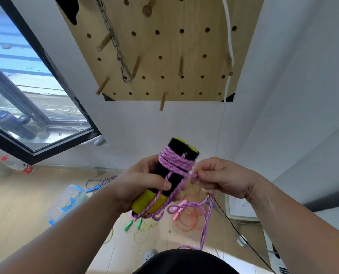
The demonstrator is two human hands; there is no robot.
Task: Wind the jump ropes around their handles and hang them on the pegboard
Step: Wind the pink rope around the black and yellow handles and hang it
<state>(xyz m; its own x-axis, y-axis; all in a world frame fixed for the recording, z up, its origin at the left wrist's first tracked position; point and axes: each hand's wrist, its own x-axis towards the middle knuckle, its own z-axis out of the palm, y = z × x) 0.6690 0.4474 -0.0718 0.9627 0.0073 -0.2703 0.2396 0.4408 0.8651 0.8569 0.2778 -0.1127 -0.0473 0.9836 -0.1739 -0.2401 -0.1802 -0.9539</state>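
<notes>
My left hand (143,182) grips a pair of black-and-yellow jump rope handles (164,175), held side by side and tilted up to the right. Several turns of pink-purple rope (175,162) wrap their upper part. My right hand (220,178) pinches the rope just right of the handles, and the loose rest (206,220) hangs in loops toward the floor. The wooden pegboard (164,46) is on the wall above, with several pegs, a metal chain (117,50) and a white cord (228,42) hanging on it.
On the wooden floor below lie a red rope (190,220), a green-handled rope (133,224), a blue-handled rope (99,184) and a clear plastic box (65,202). A window (22,95) fills the left. A black cable (243,238) runs at the right.
</notes>
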